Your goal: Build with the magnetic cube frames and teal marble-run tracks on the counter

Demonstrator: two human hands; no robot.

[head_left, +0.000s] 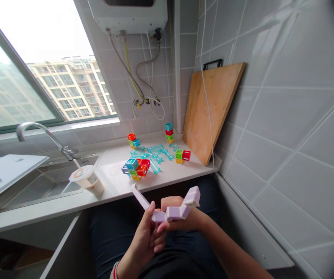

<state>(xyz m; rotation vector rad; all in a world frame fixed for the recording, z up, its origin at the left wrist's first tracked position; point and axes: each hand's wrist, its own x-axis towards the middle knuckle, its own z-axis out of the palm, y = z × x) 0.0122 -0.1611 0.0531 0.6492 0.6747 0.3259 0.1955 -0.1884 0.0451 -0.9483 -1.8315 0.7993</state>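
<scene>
Over my lap, a pale lilac strip point(173, 212) of boxy, hinged-looking segments is bent upward at both ends; I cannot make out its exact kind. My left hand point(146, 238) grips its left part, thumb on top and fingers curled beneath. On the other side, my right hand point(184, 221) is closed around the middle and right part, its fingers partly hidden by the strip. Beyond the hands, a cluster of coloured open-frame cubes point(137, 167) stands on the counter point(113, 170), the closest cluster to them.
Smaller cube stacks point(169, 133) and clear teal plastic pieces point(158, 151) lie farther back on the counter. A lidded cup with a straw point(90, 181) stands at the counter's front edge beside the sink point(59, 182). A wooden board point(210, 108) leans in the right corner.
</scene>
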